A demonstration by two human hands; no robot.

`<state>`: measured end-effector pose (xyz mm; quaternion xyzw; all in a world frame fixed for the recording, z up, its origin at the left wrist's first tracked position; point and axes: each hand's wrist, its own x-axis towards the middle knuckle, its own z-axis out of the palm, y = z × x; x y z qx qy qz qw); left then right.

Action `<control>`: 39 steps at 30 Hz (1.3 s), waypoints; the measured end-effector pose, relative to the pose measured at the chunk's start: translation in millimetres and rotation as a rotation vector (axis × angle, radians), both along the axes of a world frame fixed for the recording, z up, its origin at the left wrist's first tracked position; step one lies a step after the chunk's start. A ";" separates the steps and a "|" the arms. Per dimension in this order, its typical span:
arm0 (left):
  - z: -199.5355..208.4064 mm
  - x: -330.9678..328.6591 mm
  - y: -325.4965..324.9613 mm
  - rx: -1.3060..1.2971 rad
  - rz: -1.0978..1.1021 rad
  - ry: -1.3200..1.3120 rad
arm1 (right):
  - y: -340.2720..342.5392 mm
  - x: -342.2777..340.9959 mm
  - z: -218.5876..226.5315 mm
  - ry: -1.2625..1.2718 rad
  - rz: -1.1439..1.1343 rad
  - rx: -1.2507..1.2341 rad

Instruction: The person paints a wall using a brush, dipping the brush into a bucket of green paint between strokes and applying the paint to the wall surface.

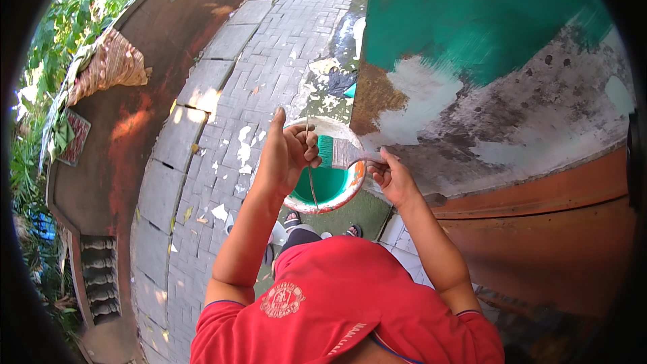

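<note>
Outdoors, a paved walkway of grey bricks (pixel 222 94), flecked with white paint chips, runs between a low reddish-brown wall (pixel 135 121) on the person's left and a weathered wall (pixel 512 101) on the right, whose upper part is freshly coated in green while the lower part shows grey, white and dark patches above an orange-brown band. The left hand (pixel 286 155) has its fingers curled closed around the thin wire handle of a small paint bucket (pixel 327 192), thumb raised, so that the bucket hangs between the two hands in front of the person's red shirt (pixel 337 303). The right hand (pixel 393 178) pinches the handle of a paintbrush (pixel 337 153) between thumb and bent fingers. The brush lies across the bucket's rim, its bristles green. The bucket is white-rimmed with orange smears, and green paint coats its inside.
</note>
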<state>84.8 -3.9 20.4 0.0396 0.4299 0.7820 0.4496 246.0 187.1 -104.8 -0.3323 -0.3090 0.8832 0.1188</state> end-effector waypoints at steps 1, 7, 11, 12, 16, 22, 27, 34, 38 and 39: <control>0.0 -2.1 -2.4 0.012 -0.010 -0.011 | -5.7 1.4 -0.1 0.016 -0.017 -0.043; 0.3 -15.3 -5.6 0.109 -0.076 -0.055 | -22.4 11.2 18.6 0.213 -0.140 -0.099; 8.3 -22.6 -9.4 -0.013 -0.008 -0.047 | -2.7 30.2 78.5 0.351 -0.206 0.191; 2.5 -29.1 -12.7 0.014 -0.031 -0.055 | 2.1 38.9 104.2 0.359 -0.213 0.298; -12.6 -37.2 -20.3 0.004 -0.028 -0.038 | 13.6 83.9 223.2 0.293 -0.339 0.764; -56.1 -52.3 -13.2 -0.054 -0.038 -0.076 | 36.2 151.5 346.4 0.147 -0.626 1.358; -70.5 -66.6 -27.1 -0.085 -0.029 -0.052 | 24.1 165.4 445.3 0.012 -0.773 1.742; -62.9 -63.0 -25.7 -0.109 -0.028 -0.063 | 28.5 171.3 564.1 -0.074 -0.966 2.155; -63.9 -62.7 -26.1 -0.114 -0.032 -0.033 | 29.0 161.8 604.3 -0.262 -1.204 2.336; -69.4 -64.5 -24.6 -0.106 -0.037 -0.040 | 10.5 147.9 609.9 -0.301 -1.238 2.316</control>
